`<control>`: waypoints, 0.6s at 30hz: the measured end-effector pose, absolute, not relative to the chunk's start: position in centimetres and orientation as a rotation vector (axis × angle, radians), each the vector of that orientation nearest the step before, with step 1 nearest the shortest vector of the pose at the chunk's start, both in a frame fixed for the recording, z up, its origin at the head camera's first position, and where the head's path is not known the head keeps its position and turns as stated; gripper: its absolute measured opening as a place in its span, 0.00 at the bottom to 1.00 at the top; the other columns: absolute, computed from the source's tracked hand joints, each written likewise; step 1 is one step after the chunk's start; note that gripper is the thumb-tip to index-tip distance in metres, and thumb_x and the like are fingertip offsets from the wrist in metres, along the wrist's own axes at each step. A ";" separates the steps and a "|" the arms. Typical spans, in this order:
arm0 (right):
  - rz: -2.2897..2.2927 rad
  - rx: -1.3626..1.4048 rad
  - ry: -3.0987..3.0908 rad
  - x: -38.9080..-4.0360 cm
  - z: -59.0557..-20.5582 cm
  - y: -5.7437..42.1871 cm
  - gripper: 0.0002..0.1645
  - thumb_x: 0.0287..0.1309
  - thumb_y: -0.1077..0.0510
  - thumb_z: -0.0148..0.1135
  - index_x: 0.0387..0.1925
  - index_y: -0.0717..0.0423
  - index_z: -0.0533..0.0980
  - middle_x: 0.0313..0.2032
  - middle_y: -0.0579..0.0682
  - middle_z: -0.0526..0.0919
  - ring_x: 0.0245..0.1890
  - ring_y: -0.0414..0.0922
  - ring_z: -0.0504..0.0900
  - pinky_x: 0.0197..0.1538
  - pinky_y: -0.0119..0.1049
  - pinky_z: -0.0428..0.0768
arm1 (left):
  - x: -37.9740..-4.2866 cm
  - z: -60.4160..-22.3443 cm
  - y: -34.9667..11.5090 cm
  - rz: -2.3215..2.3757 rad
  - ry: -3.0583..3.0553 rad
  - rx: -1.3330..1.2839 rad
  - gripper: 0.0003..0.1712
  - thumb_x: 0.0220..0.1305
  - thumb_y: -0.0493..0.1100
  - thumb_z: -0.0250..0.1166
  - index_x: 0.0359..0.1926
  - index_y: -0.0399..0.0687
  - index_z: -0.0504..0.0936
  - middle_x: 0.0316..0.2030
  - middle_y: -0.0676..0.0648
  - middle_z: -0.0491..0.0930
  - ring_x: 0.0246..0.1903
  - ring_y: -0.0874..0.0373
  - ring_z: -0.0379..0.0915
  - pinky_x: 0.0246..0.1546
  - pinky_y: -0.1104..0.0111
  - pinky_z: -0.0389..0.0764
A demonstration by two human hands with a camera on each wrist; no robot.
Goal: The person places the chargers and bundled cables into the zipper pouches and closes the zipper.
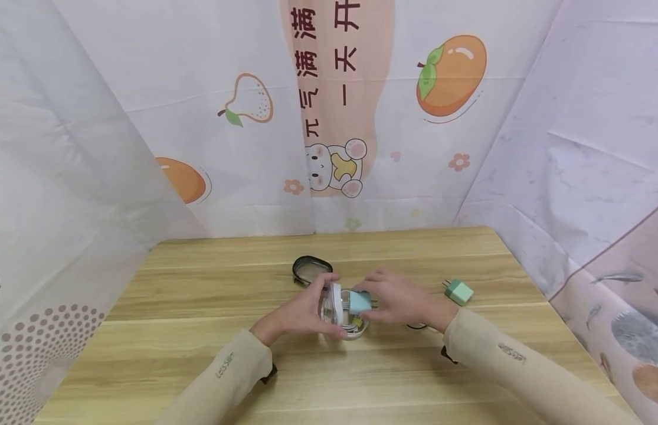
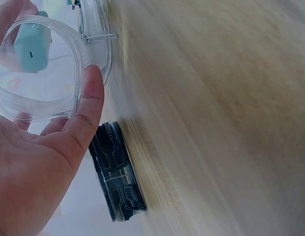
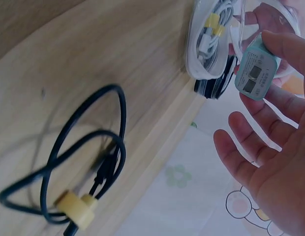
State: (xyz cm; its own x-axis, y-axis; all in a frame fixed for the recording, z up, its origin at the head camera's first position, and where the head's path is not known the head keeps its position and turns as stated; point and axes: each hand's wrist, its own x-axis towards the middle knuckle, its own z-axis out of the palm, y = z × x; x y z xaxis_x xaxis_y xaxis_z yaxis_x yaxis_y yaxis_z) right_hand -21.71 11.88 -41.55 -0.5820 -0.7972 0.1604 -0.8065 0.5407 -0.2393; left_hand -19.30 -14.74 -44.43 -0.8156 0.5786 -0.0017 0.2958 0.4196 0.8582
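My left hand holds up the clear lid of a small transparent case, fingers and thumb around its rim. The case's white-edged base sits on the table below, with a coiled white cable and its yellow tie inside. Between thumb and fingers of my right hand is a light blue charger plug, held over the open case. Its prongs point right in the head view, and a printed label shows in the right wrist view. The last fingers of that hand are spread apart.
Behind the case lies a black-rimmed clear case. A green charger plug lies at the right on the wooden table. Near my right wrist is a black cable looped with a yellow tie. Printed cloth hangs around the table.
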 end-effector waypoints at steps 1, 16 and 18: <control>0.441 1.428 -2.726 -21.7 -41.7 11.7 0.31 0.59 0.42 0.72 0.59 0.51 0.80 0.49 0.45 0.82 0.48 0.42 0.77 0.46 0.37 0.81 | -19.3 -44.4 -14.7 1.352 2.380 0.760 0.65 0.46 0.54 0.83 0.76 0.53 0.51 0.64 0.48 0.64 0.60 0.55 0.67 0.58 0.61 0.73; 0.398 1.481 -2.769 -21.5 -42.8 9.9 0.32 0.60 0.44 0.72 0.61 0.56 0.78 0.50 0.49 0.82 0.45 0.43 0.77 0.44 0.34 0.79 | -19.2 -44.5 -14.8 1.341 2.370 0.754 0.64 0.48 0.57 0.82 0.77 0.54 0.50 0.68 0.48 0.61 0.62 0.55 0.65 0.59 0.61 0.72; 0.391 1.476 -2.785 -21.6 -43.1 9.8 0.33 0.60 0.44 0.71 0.62 0.55 0.78 0.50 0.50 0.82 0.46 0.43 0.77 0.44 0.34 0.79 | -19.2 -44.6 -14.8 1.338 2.374 0.756 0.64 0.48 0.56 0.82 0.77 0.54 0.50 0.68 0.48 0.61 0.62 0.56 0.65 0.60 0.60 0.71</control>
State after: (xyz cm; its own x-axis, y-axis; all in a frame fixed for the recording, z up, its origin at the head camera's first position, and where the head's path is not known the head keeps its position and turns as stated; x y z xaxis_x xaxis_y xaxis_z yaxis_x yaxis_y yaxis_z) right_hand -21.58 9.77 -43.07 -0.5677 -0.8189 0.0844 -0.8105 0.5380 -0.2315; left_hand -19.18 -14.81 -44.59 -0.8120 0.5835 -0.0122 0.2919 0.4240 0.8573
